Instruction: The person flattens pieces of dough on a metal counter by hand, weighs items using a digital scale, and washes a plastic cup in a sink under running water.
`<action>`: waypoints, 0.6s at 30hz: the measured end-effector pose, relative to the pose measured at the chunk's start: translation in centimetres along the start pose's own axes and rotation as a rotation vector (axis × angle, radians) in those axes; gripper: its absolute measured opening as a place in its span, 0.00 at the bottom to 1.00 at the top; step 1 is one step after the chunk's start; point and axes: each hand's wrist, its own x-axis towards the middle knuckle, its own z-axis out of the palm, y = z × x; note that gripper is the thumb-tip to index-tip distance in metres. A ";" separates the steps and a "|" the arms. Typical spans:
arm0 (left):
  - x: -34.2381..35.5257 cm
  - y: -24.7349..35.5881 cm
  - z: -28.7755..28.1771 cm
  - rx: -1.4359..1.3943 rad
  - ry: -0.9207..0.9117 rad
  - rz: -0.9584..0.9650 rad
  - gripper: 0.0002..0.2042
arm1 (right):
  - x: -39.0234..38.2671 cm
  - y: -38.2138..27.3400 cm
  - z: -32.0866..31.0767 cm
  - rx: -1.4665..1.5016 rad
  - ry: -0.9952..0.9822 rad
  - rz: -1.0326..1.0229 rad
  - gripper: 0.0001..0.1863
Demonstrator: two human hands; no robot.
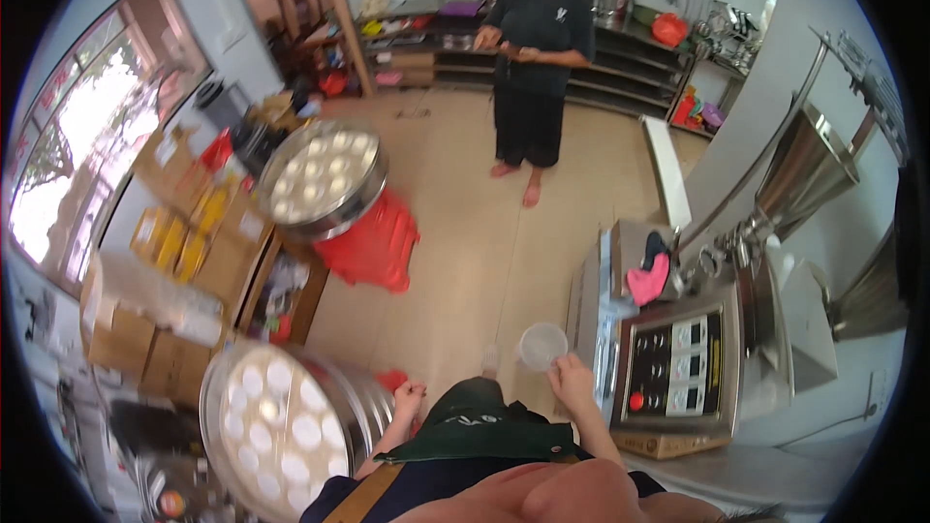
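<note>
My right hand [573,380], low and right of the middle, grips the edge of a round translucent plastic bowl [543,345]. The bowl hangs over the floor, beside a steel machine. Near the apron's left side, my left hand [410,397] has its fingers curled in, and nothing shows in them. Close to that hand stands a tall stack of round metal steamer trays [360,405]. White rounds of dough or paper [306,431] lie spread over its top tray. My dark green apron [484,438] covers my front.
A second steamer tray [334,223] with white buns rests on red stacked stools [373,244]. At right are the machine's control panel [674,366] and metal hopper [806,167]. Cardboard boxes [179,368] line the left. Ahead, a person in a red hat [539,58] stands before shelves.
</note>
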 end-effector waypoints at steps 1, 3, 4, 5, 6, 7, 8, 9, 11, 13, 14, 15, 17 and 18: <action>4.3 0.9 0.9 -0.046 0.036 -0.011 0.06 | 2.6 0.5 0.6 0.026 -0.003 0.013 0.09; 11.9 6.5 3.7 0.073 -0.028 0.073 0.06 | 7.9 1.5 -0.1 0.048 -0.030 0.046 0.09; 15.0 11.5 6.0 0.191 -0.030 0.087 0.06 | 10.5 2.7 -1.0 0.043 -0.020 0.081 0.09; 18.1 15.8 8.4 0.177 -0.061 0.181 0.07 | 13.1 3.4 -1.8 0.037 -0.037 0.105 0.10; 20.8 19.4 10.6 0.163 -0.093 0.271 0.07 | 15.4 3.6 -2.3 0.034 -0.057 0.130 0.10; 23.9 22.5 13.2 0.113 -0.143 0.319 0.07 | 17.6 4.5 -2.6 0.010 -0.063 0.190 0.11; 27.1 25.4 16.3 0.056 -0.187 0.368 0.08 | 19.8 5.7 -2.7 0.021 -0.045 0.214 0.11; 29.8 28.5 19.7 0.073 -0.212 0.377 0.08 | 21.8 7.2 -2.8 0.056 0.028 0.220 0.11; 33.9 33.3 26.0 0.153 -0.352 0.413 0.08 | 26.0 9.6 -2.9 0.092 0.130 0.261 0.11; 38.3 34.7 31.2 0.183 -0.386 0.479 0.08 | 29.8 12.3 -2.1 0.072 0.141 0.303 0.11; 40.9 36.1 34.2 0.202 -0.414 0.555 0.08 | 32.6 13.9 -1.8 0.047 0.157 0.332 0.11; 42.1 36.4 36.0 0.192 -0.459 0.477 0.08 | 35.6 15.7 -1.7 0.047 0.169 0.337 0.11; 44.8 36.3 38.5 0.194 -0.468 0.449 0.09 | 39.8 18.2 -1.9 -0.066 0.091 0.395 0.11; 46.5 36.6 39.4 0.186 -0.466 0.427 0.09 | 42.0 19.4 -2.2 -0.063 0.092 0.396 0.11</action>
